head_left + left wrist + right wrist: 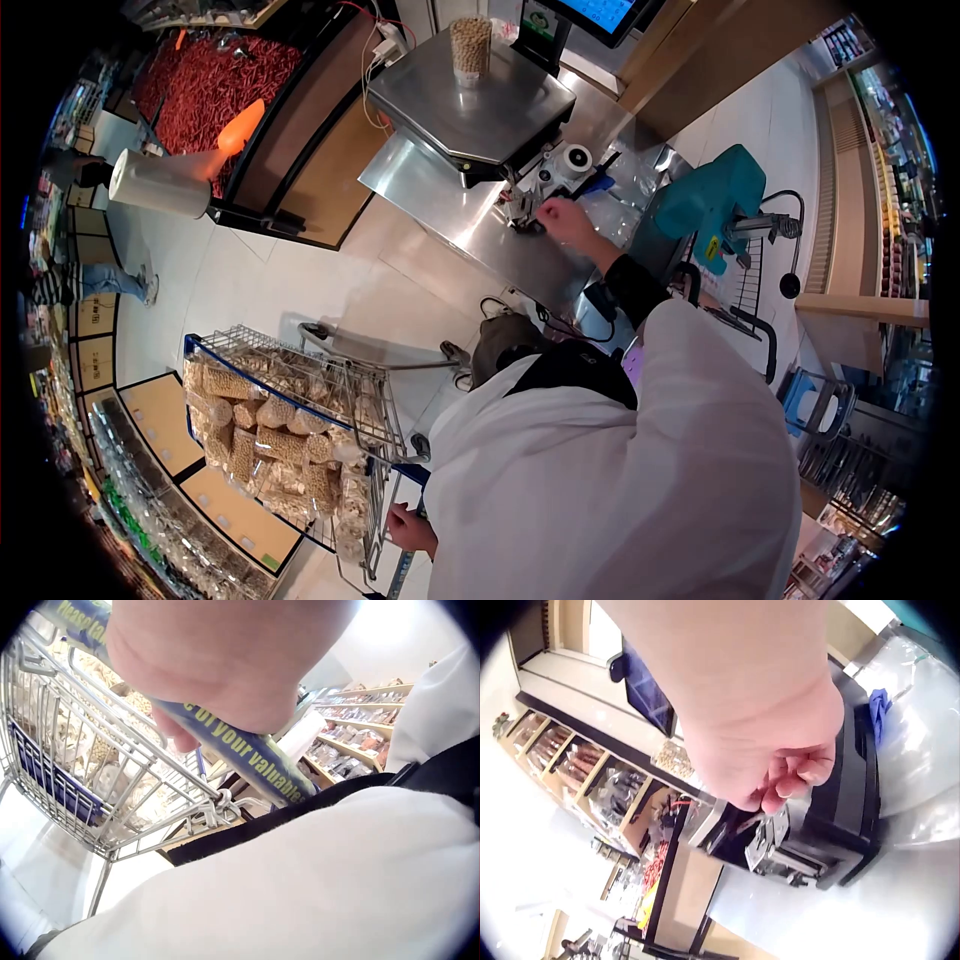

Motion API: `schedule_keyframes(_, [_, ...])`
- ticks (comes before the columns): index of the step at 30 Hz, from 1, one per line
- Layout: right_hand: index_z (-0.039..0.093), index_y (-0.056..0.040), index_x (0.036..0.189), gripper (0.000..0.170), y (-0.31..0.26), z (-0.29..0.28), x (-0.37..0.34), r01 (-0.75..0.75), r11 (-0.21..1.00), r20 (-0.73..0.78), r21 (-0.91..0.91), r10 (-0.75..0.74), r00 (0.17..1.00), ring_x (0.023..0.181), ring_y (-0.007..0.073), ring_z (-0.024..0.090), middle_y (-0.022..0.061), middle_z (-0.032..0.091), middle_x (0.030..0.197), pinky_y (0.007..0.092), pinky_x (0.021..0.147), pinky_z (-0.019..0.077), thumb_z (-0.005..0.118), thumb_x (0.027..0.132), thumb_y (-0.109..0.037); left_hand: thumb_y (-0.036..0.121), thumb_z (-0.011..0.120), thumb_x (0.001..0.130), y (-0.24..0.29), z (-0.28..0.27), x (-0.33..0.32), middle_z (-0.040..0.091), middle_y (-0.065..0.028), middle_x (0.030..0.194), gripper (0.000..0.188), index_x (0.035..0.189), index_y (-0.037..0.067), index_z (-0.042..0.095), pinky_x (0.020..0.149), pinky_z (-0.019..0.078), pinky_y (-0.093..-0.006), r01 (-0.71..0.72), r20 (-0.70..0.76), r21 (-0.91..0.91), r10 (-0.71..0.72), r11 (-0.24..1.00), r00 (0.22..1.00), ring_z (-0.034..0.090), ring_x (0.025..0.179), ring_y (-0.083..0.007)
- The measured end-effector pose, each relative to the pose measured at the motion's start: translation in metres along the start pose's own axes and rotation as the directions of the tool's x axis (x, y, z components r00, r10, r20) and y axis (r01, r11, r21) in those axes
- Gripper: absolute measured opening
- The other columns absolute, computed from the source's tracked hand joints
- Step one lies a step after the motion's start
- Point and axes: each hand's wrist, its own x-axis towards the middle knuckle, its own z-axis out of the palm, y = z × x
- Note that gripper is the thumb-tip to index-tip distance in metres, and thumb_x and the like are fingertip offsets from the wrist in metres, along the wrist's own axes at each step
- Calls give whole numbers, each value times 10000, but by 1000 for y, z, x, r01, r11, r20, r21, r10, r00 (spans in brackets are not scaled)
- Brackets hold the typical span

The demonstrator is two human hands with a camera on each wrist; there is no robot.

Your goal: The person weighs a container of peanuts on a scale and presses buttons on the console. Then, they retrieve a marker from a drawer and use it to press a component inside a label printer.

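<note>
Steel tabletop (430,195) carries a scale (470,105) at 12 o'clock; left hand (408,528) grips the cart handle (244,750), right hand (567,222) curls at the printer (847,806), grasp impossible to tell.

All around you now, pale tiled floor (250,290) gleams beside a dark-edged, wood-fronted bin (325,205), stocked shelves (857,155) run along your right, tan cabinets (165,415) line your left, and white light washes over tiered racks (386,690).

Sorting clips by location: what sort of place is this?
Probably a supermarket's bulk dry-goods area: a shopping cart loaded with bagged goods, a weighing scale on a metal counter, and a heap of what look like dried red chillies.
</note>
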Motion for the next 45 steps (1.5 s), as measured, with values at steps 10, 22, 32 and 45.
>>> schedule_keyframes(10, [530,50,1311,570,-12,48,-16,-109,980,301,-167,156,941,687,275,700,154,714,763,382,671,545,652,854,-267,410,504,962,-6,1,1,675,-85,746,429,812,68,713,580,461,-364,-13,4,39,13,999,1000,610,630,-231])
schedule_keyframes(22, [286,105,1455,808,-17,67,-8,-196,981,385,-5,183,904,638,167,625,100,667,752,312,584,500,705,874,-268,418,509,942,7,-2,-3,656,-75,678,400,817,101,720,551,437,-372,-13,-18,47,14,999,1000,608,599,-231])
schedule_keyframes(32, [267,105,1462,867,-27,68,-6,-202,979,404,-1,185,896,643,131,593,68,648,767,276,582,472,739,861,-305,420,510,951,4,0,-4,661,-86,689,413,812,93,720,552,441,-373,-37,-21,24,37,999,999,607,597,-239])
schedule_keyframes(45, [171,50,1525,920,-26,56,-25,-213,977,450,29,178,875,663,108,571,50,640,778,258,594,457,733,880,-289,391,511,965,7,0,-6,649,-99,687,414,813,60,707,551,440,-359,-20,-18,6,21,1000,1000,598,591,-233])
